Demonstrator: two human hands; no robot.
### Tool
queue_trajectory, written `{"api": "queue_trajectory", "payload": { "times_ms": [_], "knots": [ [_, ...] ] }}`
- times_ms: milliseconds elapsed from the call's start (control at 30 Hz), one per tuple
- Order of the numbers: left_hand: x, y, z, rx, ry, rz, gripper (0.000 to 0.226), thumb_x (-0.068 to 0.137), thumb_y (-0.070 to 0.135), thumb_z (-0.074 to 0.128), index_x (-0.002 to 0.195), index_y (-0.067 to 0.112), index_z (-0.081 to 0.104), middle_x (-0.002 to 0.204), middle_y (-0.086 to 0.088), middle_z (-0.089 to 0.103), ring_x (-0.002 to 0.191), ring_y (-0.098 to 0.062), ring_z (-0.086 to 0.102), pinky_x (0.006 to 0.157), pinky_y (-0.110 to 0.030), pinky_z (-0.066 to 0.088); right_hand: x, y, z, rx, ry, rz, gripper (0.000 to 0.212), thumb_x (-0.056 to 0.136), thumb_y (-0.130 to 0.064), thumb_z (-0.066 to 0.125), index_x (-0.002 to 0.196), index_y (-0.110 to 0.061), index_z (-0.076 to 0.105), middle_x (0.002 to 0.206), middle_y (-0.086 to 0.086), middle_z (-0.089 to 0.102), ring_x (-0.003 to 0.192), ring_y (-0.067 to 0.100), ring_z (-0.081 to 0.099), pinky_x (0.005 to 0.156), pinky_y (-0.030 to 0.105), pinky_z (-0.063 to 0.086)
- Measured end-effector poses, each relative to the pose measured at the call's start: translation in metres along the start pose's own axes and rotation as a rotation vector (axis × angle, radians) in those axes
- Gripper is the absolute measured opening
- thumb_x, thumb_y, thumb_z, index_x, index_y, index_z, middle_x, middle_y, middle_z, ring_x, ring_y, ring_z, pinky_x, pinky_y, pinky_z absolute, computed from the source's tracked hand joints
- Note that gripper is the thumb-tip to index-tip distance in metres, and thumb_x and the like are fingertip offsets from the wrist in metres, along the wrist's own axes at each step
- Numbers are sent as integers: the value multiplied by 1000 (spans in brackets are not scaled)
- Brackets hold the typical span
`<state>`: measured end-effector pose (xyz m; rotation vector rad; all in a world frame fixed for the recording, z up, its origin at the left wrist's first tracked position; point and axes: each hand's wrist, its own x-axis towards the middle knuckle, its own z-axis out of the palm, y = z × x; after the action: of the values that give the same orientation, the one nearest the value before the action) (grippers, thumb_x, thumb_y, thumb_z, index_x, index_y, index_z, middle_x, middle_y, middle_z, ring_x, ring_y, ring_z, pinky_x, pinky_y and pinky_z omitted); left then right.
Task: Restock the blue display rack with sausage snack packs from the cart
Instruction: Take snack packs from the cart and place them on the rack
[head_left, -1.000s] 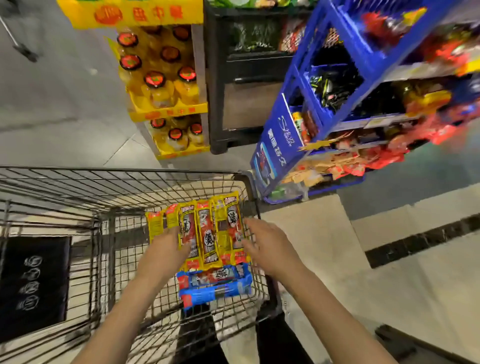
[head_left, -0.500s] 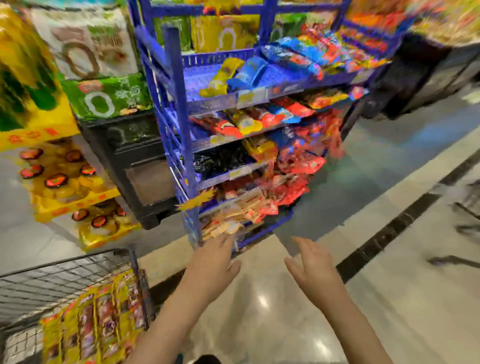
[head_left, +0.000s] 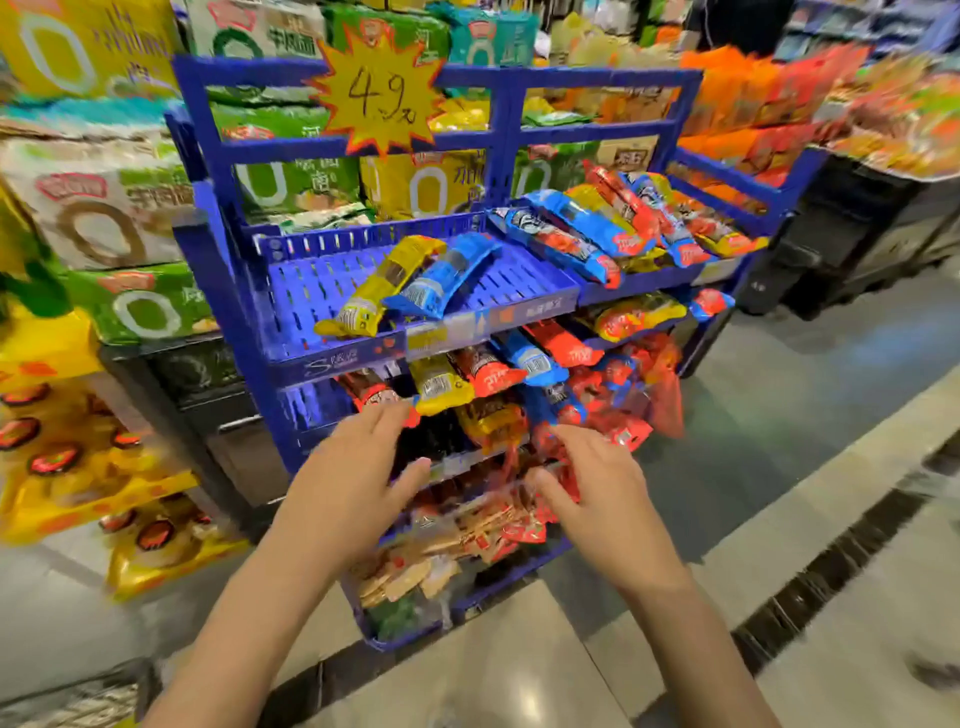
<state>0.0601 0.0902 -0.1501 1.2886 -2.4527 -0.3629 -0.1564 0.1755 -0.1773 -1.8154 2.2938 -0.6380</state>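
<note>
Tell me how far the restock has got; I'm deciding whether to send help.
Little looks done: the blue rack's top-left tray holds just a yellow pack and a blue pack. Left hand and right hand reach toward lower shelves, empty. Filling remains.

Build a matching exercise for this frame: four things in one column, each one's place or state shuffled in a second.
Things:
1. yellow pack
2. price sign
3. left hand
4. right hand

Places or states:
A. at the rack's top rail
B. open, before the lower left shelves
C. lying in the top left tray
D. open, by the red packs

Pairs: 1-C, 2-A, 3-B, 4-D
</note>
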Motion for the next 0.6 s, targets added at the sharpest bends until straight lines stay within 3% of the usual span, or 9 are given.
{"api": "queue_trajectory", "payload": {
  "times_ms": [133,267,400,500,600],
  "knots": [
    [47,-6,-17,12,108,-56,54,92,37,51,141,19,36,140,2,43,127,-19,41,102,-32,34,47,11,-21,34,5,-46,52,88,-45,41,135,-23,44,135,-6,49,127,17,43,110,38,27],
    [87,-16,-33,83,199,-131,45,91,25,57,132,9,48,124,-13,56,113,-32,52,94,-43,39,80,45,-43,43,66,-64,48,85,-41,46,128,-20,51,123,-2,57,116,21,52,101,40,38],
    [125,-24,-47,140,274,-203,38,90,22,59,124,6,54,118,-17,61,104,-36,58,88,-48,44,117,90,-71,12,102,-55,55,84,-48,41,126,-15,54,124,3,58,116,26,53,99,41,39],
    [160,-27,-43,174,135,-330,45,91,27,57,129,4,50,123,-22,58,112,-38,55,92,-47,42,156,125,-89,10,122,-67,58,84,-50,42,126,-11,55,123,9,59,116,30,53,97,44,42],
    [188,-25,-32,138,4,-479,50,91,30,57,133,4,46,128,-26,55,116,-39,53,94,-43,41,191,156,-106,34,146,-70,46,91,-30,58,131,-10,51,128,11,56,120,30,51,101,46,39]
  ]
}}
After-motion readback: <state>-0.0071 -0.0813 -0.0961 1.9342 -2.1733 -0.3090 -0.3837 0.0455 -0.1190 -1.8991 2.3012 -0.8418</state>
